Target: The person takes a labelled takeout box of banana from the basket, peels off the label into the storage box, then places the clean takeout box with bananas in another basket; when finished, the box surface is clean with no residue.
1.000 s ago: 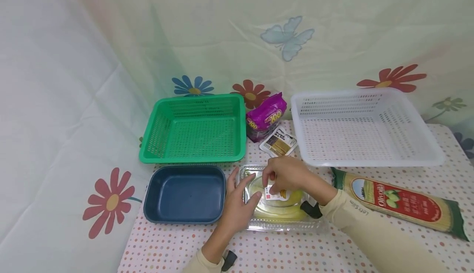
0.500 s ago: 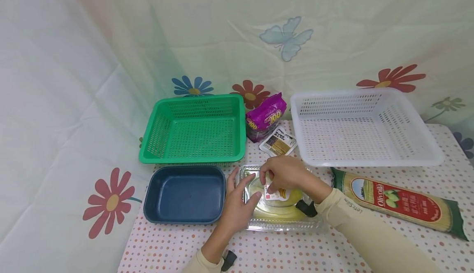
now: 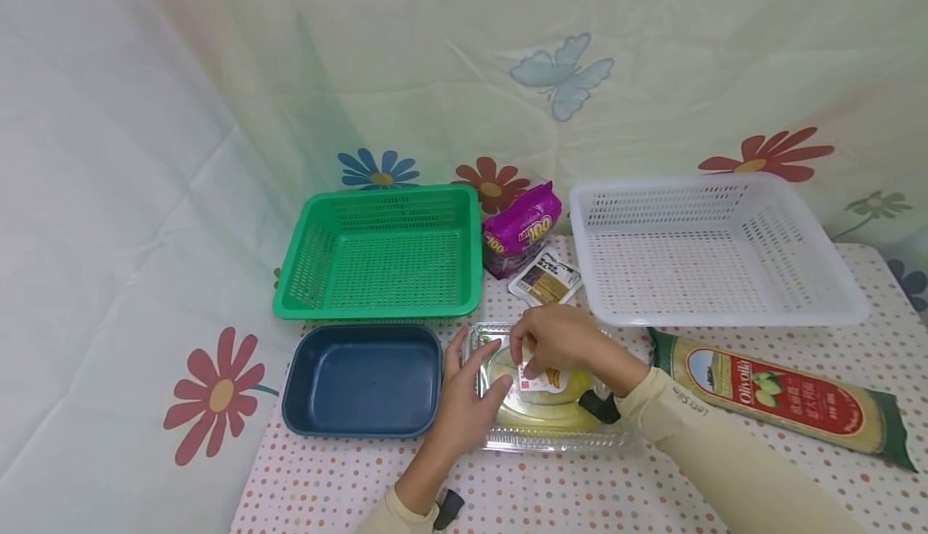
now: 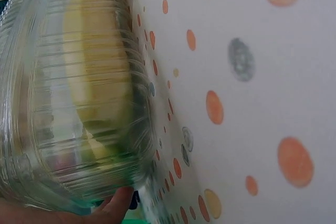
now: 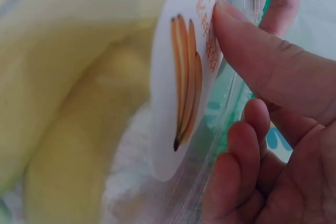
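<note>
A clear plastic clamshell box [image 3: 558, 440] of yellow bananas [image 5: 63, 161] lies on the table at centre front. My left hand [image 3: 464, 409] rests at its left end, fingers spread over the lid and a fingertip [image 4: 119, 203] low at its side in the left wrist view. Over the lid my right hand [image 3: 561, 341] bends down to a white label [image 5: 163, 124] printed with bananas. The right thumb [image 5: 252, 40] presses the label's edge, with the index fingertip close by and the other fingers curled. The hand covers part of the label in the head view.
Left of the box sits a dark blue tub [image 3: 362, 431]; a green basket [image 3: 377, 308] is behind it. A purple packet [image 3: 525, 220] and a small flat sachet [image 3: 545, 276] lie behind the box. At right are a white basket [image 3: 725, 316] and a spaghetti pack [image 3: 790, 397].
My right hand and forearm have shifted slightly left over the lid, mostly in the first half second. The left hand and the box have stayed put.
</note>
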The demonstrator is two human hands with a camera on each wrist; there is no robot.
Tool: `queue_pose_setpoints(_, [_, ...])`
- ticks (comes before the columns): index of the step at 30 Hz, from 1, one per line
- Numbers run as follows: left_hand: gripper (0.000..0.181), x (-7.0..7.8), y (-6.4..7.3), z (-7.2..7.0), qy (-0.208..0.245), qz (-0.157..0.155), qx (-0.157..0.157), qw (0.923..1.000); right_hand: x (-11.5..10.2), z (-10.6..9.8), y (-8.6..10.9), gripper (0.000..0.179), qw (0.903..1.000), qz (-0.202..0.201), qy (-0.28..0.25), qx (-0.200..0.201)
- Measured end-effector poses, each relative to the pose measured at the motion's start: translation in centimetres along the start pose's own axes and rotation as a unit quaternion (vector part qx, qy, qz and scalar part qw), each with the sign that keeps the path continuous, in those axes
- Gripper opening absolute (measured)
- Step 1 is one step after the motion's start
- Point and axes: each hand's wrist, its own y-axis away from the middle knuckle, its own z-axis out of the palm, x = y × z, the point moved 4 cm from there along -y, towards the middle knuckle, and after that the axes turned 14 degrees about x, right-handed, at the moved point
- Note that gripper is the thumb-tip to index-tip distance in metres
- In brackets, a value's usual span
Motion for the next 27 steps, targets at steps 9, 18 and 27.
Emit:
queue_pose_setpoints(9, [0.05,0.06,-0.01,-0.03,0.002,0.002,0.001,1.0,0.01,0.03,-0.28,0.024,0.9994,0.033,-0.001,-0.012])
queue_pose_setpoints(18, [0.051,0.07,-0.01,-0.01,-0.007,0.014,0.004,0.9999,0.12,-0.08,-0.32,0.022,0.9995,0.027,-0.009,-0.015])
queue_pose_setpoints(27, [0.052,-0.05,-0.05,-0.05,-0.006,0.016,0.005,0.9998,0.59,-0.37,-0.32,0.02,0.9977,0.001,-0.045,-0.051])
